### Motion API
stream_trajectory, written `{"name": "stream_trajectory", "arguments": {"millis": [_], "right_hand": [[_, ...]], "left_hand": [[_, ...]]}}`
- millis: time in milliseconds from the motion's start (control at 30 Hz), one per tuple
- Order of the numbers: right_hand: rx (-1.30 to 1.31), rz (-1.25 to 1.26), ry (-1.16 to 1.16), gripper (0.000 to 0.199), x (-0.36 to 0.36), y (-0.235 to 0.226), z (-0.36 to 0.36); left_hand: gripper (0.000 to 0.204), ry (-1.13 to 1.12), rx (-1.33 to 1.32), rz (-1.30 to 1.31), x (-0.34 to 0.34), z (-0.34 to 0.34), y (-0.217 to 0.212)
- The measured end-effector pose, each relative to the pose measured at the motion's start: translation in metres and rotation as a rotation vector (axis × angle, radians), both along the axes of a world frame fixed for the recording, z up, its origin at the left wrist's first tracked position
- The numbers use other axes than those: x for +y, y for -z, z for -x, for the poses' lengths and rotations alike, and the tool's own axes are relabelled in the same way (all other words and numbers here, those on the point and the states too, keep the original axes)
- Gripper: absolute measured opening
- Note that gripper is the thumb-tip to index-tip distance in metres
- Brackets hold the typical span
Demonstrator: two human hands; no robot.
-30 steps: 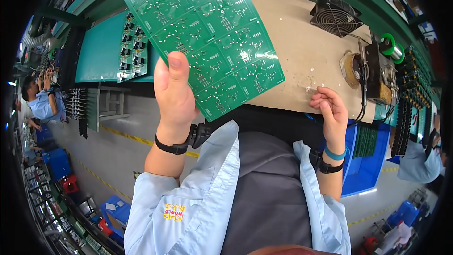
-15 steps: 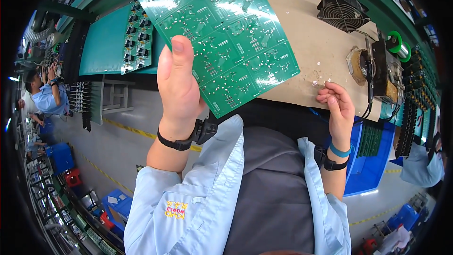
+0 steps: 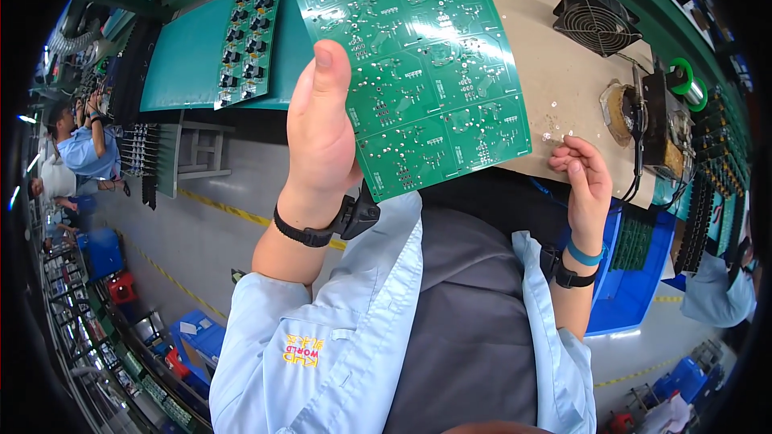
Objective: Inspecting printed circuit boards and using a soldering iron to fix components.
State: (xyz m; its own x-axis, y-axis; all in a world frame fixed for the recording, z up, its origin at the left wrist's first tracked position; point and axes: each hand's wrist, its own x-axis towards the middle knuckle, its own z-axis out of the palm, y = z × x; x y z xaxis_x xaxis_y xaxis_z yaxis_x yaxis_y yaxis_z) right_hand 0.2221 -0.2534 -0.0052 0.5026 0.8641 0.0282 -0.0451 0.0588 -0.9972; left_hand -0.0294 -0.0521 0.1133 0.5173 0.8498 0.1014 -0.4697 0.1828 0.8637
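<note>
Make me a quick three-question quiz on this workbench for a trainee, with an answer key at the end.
1. Multiple choice: how is the large green circuit board being held? a) by the left hand only, b) by the right hand only, c) by both hands.
2. True or false: in the picture, the black fan is left of the wire spool.
3. Fill in: the spool's rim is ____ in colour.

Key: 1. a, the left hand alone. 2. True. 3. Green.

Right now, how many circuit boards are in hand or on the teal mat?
2: large green board in the left hand; board with black parts on the teal mat. The held one may hide others.
</note>
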Motion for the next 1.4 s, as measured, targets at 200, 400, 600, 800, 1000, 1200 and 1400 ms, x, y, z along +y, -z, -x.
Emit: {"name": "stream_trajectory", "arguments": {"millis": [200,400,600,800,1000,1200,1400], "right_hand": [[0.006,-0.005,0.005,0.036,0.0,-0.001,0.002],[0.456,-0.341,0.067,0.051,-0.005,0.005,-0.008],[1.141,-0.901,0.163,0.075,-0.003,-0.003,-0.037],[1.095,-0.881,0.276,0.079,-0.002,-0.004,-0.047],[0.866,-0.613,0.246,0.072,0.001,-0.02,-0.003],[0.252,-0.367,-0.205,0.056,0.023,-0.071,0.06],[-0.692,-0.263,0.126,0.046,0.032,-0.112,0.064]], "left_hand": [[0.063,0.035,-0.025,0.07,-0.003,0.0,0.002],[0.063,0.09,-0.054,0.085,-0.003,-0.001,0.003],[0.062,0.105,-0.028,0.054,-0.001,0.0,0.005],[0.059,0.063,-0.028,0.057,-0.003,-0.007,0.004],[0.052,0.148,-0.155,0.006,0.008,-0.011,0.026],[0.057,0.301,-0.215,-0.03,0.005,-0.038,0.047],[0.084,0.364,-0.079,-0.183,0.015,-0.056,0.039]]}}
